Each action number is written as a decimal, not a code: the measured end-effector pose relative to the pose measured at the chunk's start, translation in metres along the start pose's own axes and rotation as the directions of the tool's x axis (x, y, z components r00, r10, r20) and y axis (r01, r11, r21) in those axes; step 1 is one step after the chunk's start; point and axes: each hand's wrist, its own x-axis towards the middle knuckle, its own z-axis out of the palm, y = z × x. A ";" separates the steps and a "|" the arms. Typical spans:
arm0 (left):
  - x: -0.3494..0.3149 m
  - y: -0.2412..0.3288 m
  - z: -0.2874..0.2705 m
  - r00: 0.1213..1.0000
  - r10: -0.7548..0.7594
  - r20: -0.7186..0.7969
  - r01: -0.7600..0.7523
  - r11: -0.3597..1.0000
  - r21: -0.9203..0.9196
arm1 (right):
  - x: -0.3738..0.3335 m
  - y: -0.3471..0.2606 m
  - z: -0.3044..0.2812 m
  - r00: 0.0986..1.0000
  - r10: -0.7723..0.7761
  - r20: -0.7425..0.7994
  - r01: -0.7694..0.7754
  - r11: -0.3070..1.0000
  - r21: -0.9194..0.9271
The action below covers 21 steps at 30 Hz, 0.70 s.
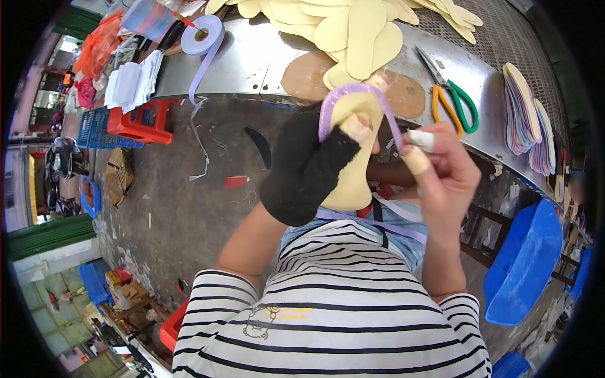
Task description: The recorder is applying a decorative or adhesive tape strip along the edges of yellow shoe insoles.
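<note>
While the gloved left hand [305, 167] clamps the sole [353, 186], its long axis pointing away from the person [328, 283], the right hand [449, 167], beside the sole's right edge, pinches purple tape [358, 89] curving round its far end.

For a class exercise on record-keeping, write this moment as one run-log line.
left hand: gloved, holds yellow insole | right hand: pinches purple strip | strip: around insole's far edge | scissors: on metal table

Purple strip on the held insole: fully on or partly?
Partly on: the purple strip follows the rounded far end of the insole, but the right hand holds one length away from its right edge.
</note>
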 end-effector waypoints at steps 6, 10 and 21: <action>0.012 -0.018 0.013 0.949 0.244 -0.197 -0.243 0.969 0.030 | -0.001 0.003 0.021 0.987 0.163 0.017 -0.164 0.980 0.116; 0.015 -0.018 0.016 0.963 0.243 -0.120 -0.230 0.967 0.107 | 0.009 0.000 0.019 0.960 0.236 0.148 -0.263 0.942 0.206; 0.036 -0.021 0.011 0.921 0.309 -0.238 -0.283 0.949 0.136 | 0.019 0.024 0.008 0.952 0.171 0.256 -0.196 0.978 0.076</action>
